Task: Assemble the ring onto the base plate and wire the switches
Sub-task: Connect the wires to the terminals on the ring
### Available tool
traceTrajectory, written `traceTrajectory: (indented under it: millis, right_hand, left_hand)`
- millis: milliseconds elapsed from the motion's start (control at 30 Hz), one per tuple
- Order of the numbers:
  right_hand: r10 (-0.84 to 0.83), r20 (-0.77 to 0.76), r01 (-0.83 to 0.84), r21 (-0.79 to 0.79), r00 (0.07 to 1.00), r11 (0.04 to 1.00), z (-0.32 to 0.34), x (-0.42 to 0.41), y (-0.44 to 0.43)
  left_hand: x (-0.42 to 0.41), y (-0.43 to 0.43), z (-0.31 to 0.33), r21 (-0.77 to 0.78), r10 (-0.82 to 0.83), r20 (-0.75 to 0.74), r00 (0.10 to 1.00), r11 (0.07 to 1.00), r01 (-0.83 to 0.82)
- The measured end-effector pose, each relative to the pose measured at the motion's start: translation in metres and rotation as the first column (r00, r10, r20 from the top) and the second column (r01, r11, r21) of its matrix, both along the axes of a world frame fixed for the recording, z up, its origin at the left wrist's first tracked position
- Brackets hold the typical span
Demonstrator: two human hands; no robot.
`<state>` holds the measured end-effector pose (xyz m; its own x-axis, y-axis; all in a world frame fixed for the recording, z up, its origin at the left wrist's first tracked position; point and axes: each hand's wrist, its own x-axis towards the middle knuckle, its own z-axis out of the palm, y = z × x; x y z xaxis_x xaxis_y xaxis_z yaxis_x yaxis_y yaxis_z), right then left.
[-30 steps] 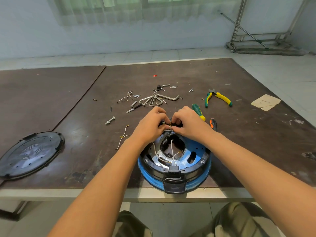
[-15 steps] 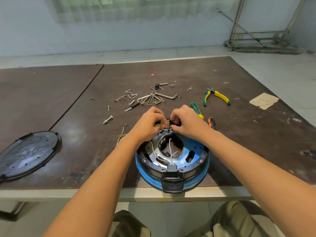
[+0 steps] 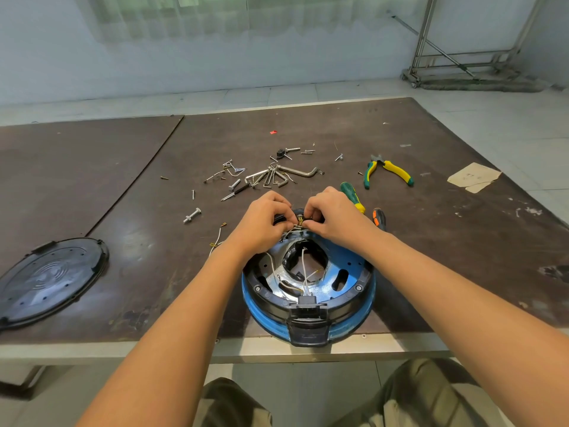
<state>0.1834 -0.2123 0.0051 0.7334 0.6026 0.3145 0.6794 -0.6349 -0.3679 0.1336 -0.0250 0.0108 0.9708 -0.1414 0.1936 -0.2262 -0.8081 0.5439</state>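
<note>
A round blue base (image 3: 348,326) with a black ring (image 3: 365,280) seated on it stands at the table's near edge. White wires (image 3: 303,266) run through its open middle up to a black connector block (image 3: 308,302) at the front. At the far rim, my left hand (image 3: 261,223) and my right hand (image 3: 334,214) meet, fingers curled. They pinch thin wires with brass terminals at a small switch (image 3: 299,217). The fingers hide most of the switch.
A black oval cover (image 3: 49,280) lies at the left. Hex keys (image 3: 277,177), bolts (image 3: 192,215) and screws lie scattered beyond the hands. Green-yellow pliers (image 3: 386,172), a green screwdriver (image 3: 351,195) and an orange-handled tool (image 3: 379,217) lie to the right. A loose wire (image 3: 218,237) is left of the base.
Both hands stay at the far rim, fingers shifting slightly on the wires. The view has moved a little.
</note>
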Motion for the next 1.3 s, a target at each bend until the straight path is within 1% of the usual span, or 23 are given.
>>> traceTrajectory:
  millis: [333,767,867,1000,1067,1200,1300]
  right_hand:
    - [0.013,-0.023,-0.012,0.008,1.0,1.0,0.0,0.0,-0.001]
    - [0.043,0.023,-0.042,-0.033,0.999,0.999,-0.004,0.002,0.0]
    - [0.032,0.019,-0.032,-0.02,0.999,0.999,-0.004,0.002,0.0]
    - [0.001,0.037,-0.002,0.016,0.999,1.0,-0.004,0.001,0.0]
    - [-0.015,0.027,0.015,-0.008,1.0,1.0,-0.004,0.001,0.0]
    - [-0.001,-0.002,0.001,-0.156,1.0,0.988,-0.002,0.001,0.004]
    - [0.002,-0.019,-0.005,-0.17,1.0,0.985,0.0,0.0,0.004]
  left_hand:
    - [0.003,0.003,-0.001,-0.001,0.014,-0.035,0.999,1.0,-0.014]
    - [0.004,0.003,-0.003,0.002,0.005,-0.054,0.999,1.0,-0.004]
    - [0.005,0.005,-0.005,-0.031,0.008,-0.037,0.999,0.999,-0.009]
    - [0.004,0.005,-0.007,-0.145,0.014,-0.056,0.998,0.989,-0.022]
    - [0.004,0.004,-0.007,-0.143,0.005,-0.062,0.998,0.99,-0.014]
    - [0.005,0.005,-0.009,-0.11,0.001,-0.061,0.998,0.994,-0.008]
    - [0.006,0.005,-0.01,-0.087,-0.004,-0.057,0.998,0.996,-0.001]
